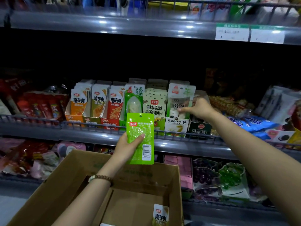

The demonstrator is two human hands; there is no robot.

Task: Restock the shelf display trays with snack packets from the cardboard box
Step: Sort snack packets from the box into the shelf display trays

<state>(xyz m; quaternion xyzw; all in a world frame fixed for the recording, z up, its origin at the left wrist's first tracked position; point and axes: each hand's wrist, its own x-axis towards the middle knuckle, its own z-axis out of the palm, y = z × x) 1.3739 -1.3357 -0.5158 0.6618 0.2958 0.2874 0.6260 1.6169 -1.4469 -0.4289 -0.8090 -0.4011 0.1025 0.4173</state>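
Green snack packet (140, 138), gripped by the left hand (128, 145), hangs above the cardboard box (65, 185), before the wire rail (91, 123). The right hand (197, 108) pinches panda-print packets (177, 98) in their tray (175, 128); one white packet (160, 214) lies in the box.

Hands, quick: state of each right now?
Left hand: holds the green packet.
Right hand: touches the panda packet; whether it grips cannot be told.
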